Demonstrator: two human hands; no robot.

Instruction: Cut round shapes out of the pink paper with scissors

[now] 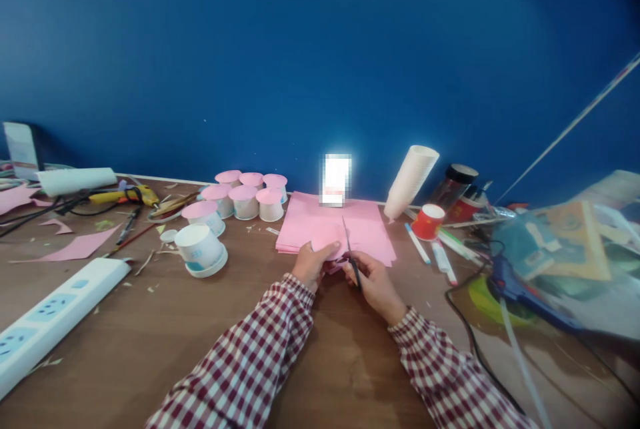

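Note:
A stack of pink paper (pixel 295 225) lies at the middle of the table against the blue wall. Over its front edge, my left hand (pixel 311 265) grips a piece of pink paper (pixel 325 235) between thumb and fingers. My right hand (pixel 375 282) is closed round the dark handles of the scissors (pixel 353 262), whose blades point away toward the wall, beside the held paper. The held paper's outline blends with the stack behind it. A bright, pixelated upright rectangle (pixel 335 180) stands behind the stack.
Paper cups with pink tops (pixel 245 202) and a white cup (pixel 195 246) stand left. A power strip (pixel 55 312) and yellow glue gun (pixel 143 195) lie farther left. At right are stacked cups (pixel 411 182), a red cup (pixel 429 222), pens and a blue glue gun (pixel 530 299).

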